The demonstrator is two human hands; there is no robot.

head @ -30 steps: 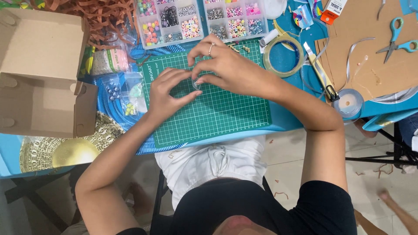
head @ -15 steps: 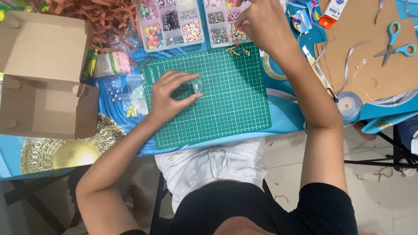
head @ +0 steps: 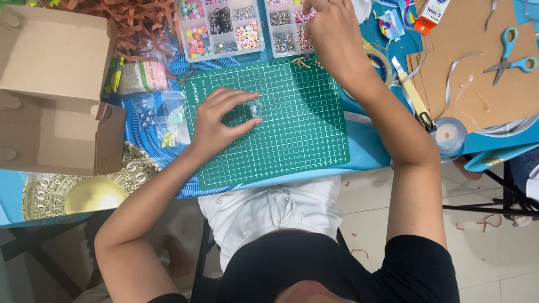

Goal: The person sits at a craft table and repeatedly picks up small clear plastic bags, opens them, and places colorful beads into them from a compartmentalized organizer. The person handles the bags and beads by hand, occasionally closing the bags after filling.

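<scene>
My left hand (head: 219, 120) rests on the green cutting mat (head: 297, 140) and pinches a small clear piece (head: 256, 108) between thumb and fingers. My right hand (head: 331, 33) is stretched to the far edge of the mat, with its fingers curled over the right-hand clear bead organiser (head: 283, 31). Its fingertips sit in the compartments, and I cannot see whether they hold a bead. A second organiser (head: 222, 28) with coloured beads lies just to the left.
An open cardboard box (head: 53, 90) stands at the left, with small bead bags (head: 160, 120) beside the mat. Brown paper shreds (head: 135, 22) lie at the back. To the right are a tape roll (head: 452, 134), a cardboard sheet (head: 471, 67) and teal scissors (head: 508, 56).
My right hand has left the mat, where it was next to the left hand, and moved away to the bead organiser. The left hand has stayed on the clear piece.
</scene>
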